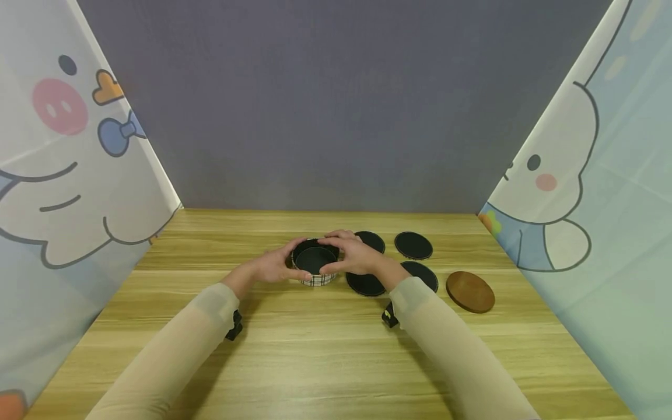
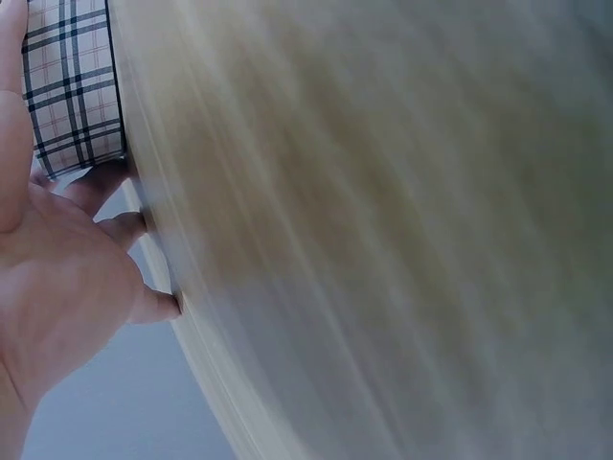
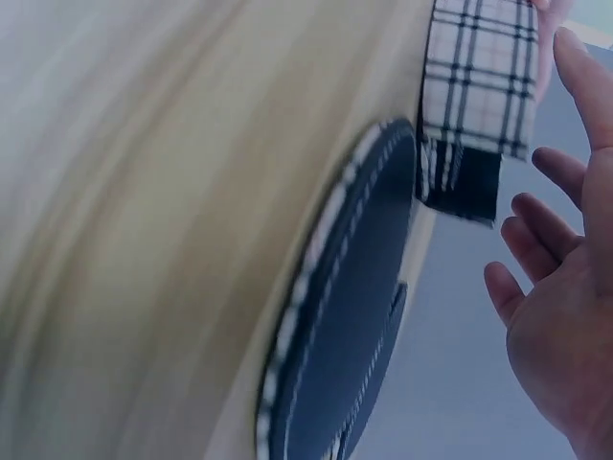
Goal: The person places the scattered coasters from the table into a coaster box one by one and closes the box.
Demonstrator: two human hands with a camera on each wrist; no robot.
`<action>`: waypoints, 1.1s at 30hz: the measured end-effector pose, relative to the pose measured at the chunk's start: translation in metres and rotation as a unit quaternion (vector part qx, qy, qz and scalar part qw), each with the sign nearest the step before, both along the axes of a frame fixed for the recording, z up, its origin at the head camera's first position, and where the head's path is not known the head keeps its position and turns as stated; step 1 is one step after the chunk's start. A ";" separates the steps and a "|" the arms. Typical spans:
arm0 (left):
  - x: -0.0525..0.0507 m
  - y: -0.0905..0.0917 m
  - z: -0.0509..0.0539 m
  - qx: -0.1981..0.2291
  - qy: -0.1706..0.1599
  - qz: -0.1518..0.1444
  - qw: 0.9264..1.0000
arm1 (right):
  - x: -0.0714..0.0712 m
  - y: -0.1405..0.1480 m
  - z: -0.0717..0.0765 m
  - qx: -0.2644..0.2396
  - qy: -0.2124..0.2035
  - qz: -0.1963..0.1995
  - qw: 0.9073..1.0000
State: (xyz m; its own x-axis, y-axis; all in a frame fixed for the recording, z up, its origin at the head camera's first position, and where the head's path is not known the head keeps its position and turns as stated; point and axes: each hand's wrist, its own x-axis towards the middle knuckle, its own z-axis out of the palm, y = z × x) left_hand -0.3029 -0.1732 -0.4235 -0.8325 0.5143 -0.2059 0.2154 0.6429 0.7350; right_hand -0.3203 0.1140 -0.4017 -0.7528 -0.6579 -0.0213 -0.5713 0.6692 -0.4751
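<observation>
A round coaster holder [image 1: 319,280] with white-and-black plaid sides and a black inside stands on the table, a flat black disc visible within it. My left hand [image 1: 275,265] grips its left side, thumb at the front and fingers behind, as the left wrist view also shows by the plaid wall [image 2: 75,86]. On the other side, my right hand [image 1: 357,255] hovers with loosely bent fingers spread around the rim. In the right wrist view a gap shows between most of those fingers and the plaid wall [image 3: 479,77], which has a dark cutout [image 3: 465,182].
Right of the holder lie several black round coasters with stitched edges, among them a far one [image 1: 413,245] and a near one [image 1: 366,284]. A brown wooden disc [image 1: 470,291] lies farther right. A grey panel [image 1: 336,105] stands behind the wooden table [image 1: 315,361], with printed cloths at both sides.
</observation>
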 end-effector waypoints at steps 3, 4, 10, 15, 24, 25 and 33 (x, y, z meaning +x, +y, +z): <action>-0.001 0.000 -0.001 -0.002 0.005 0.003 1.000 | 0.003 0.012 0.004 -0.012 0.007 -0.005 1.000; 0.000 0.000 -0.002 -0.003 0.005 0.004 1.000 | 0.003 0.016 0.005 -0.015 0.009 -0.006 1.000; 0.001 0.000 0.000 -0.022 0.017 0.017 0.999 | 0.009 0.049 0.009 -0.039 -0.002 -0.019 0.999; 0.003 0.000 0.000 -0.026 0.017 0.021 0.999 | 0.015 0.078 0.006 -0.034 -0.025 -0.038 0.998; 0.002 0.003 0.000 -0.026 0.012 0.022 0.999 | 0.028 0.119 -0.001 -0.003 -0.007 -0.042 0.999; 0.001 0.003 0.000 -0.028 0.012 0.025 0.999 | 0.029 0.122 -0.002 -0.001 -0.006 -0.040 0.999; 0.002 0.003 -0.001 -0.030 0.017 0.028 0.999 | 0.034 0.135 -0.009 0.018 0.008 -0.014 1.000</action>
